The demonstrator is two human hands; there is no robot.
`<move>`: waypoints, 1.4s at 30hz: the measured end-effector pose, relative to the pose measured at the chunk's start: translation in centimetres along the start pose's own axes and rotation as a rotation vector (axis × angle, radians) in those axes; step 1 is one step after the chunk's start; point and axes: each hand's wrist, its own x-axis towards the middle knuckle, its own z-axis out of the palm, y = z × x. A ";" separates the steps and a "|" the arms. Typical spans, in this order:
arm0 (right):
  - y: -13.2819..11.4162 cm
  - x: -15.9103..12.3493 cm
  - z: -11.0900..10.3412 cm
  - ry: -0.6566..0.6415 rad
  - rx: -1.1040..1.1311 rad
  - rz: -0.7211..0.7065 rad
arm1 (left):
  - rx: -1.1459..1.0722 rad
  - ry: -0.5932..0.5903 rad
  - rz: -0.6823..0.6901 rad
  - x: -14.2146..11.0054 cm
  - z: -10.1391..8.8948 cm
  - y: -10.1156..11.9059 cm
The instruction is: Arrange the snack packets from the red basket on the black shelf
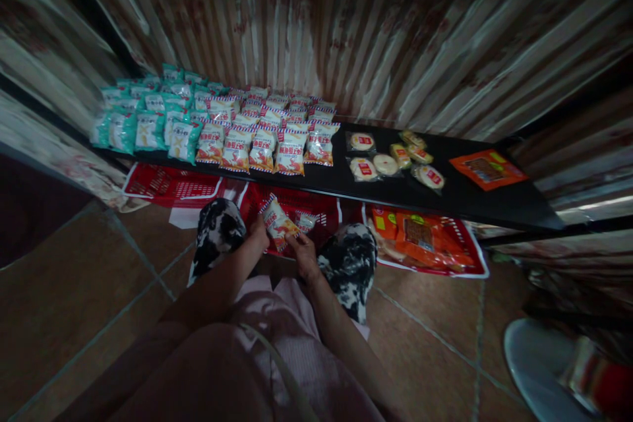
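Between my two hands is a white and orange snack packet (277,221) with a striped top edge, held tilted over a red basket (326,196) between my knees. My left hand (258,235) grips its left side. At its lower right corner my right hand (303,253) pinches it, fingers closed. Another small packet (306,220) lies in the basket just behind. On the black shelf (316,183) ahead stand rows of matching white and orange packets (289,150). Left of them are many teal packets (150,129).
Round wrapped snacks (363,169) and an orange packet (488,169) lie on the shelf's right part. Below it are a red basket with orange packets (420,241) and another red basket (173,186) at left. A curtain (306,26) hangs behind. A pale basin (531,359) sits lower right.
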 end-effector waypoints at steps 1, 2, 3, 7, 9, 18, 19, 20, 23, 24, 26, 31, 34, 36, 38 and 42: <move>-0.1 0.0 -0.1 -0.007 -0.031 -0.012 | 0.014 0.019 -0.010 -0.1 0.0 0.0; -0.1 0.0 -0.1 -0.023 -0.065 -0.027 | 0.031 0.039 -0.015 -0.2 0.0 0.1; -0.1 0.0 -0.2 -0.041 -0.101 -0.050 | 0.046 0.056 -0.016 -0.4 0.0 0.1; 0.1 0.2 -0.3 -0.051 -0.274 -0.241 | 0.067 0.100 0.002 -0.8 -0.2 0.6; 0.3 0.2 -0.3 -0.031 -0.358 -0.345 | 0.070 0.116 0.005 -0.9 -0.2 0.8; 1.6 0.6 -0.8 0.022 -0.764 -0.660 | 0.051 0.024 -0.046 -1.5 -0.5 1.3; 1.7 0.7 -0.9 0.036 -0.806 -0.690 | 0.048 0.003 -0.055 -1.6 -0.6 1.4; 1.7 0.7 -1.0 0.057 -0.845 -0.717 | 0.045 -0.021 -0.065 -1.9 -0.6 1.4; 2.0 0.9 -1.3 0.121 -0.931 -0.774 | 0.046 -0.110 -0.106 -2.5 -0.8 1.4; 2.0 0.9 -1.4 0.134 -0.951 -0.789 | 0.046 -0.139 -0.119 -2.7 -0.9 1.3; 2.2 0.9 -1.5 0.141 -0.986 -0.817 | 0.043 -0.192 -0.143 -3.0 -1.0 1.2; 2.1 0.7 -1.5 0.114 -1.081 -0.855 | 0.019 -0.266 -0.154 -3.4 -1.2 1.3; 1.9 0.5 -1.3 0.068 -1.136 -0.872 | -0.004 -0.285 -0.128 -3.5 -1.0 1.6; 1.8 0.4 -1.2 0.045 -1.159 -0.887 | -0.013 -0.296 -0.110 -3.6 -0.7 1.7; 1.7 0.3 -1.1 0.038 -1.170 -0.895 | -0.012 -0.307 -0.095 -3.6 -0.4 1.7; 1.6 0.2 -1.0 0.066 -1.193 -0.892 | -0.004 -0.332 -0.070 -3.5 0.1 1.4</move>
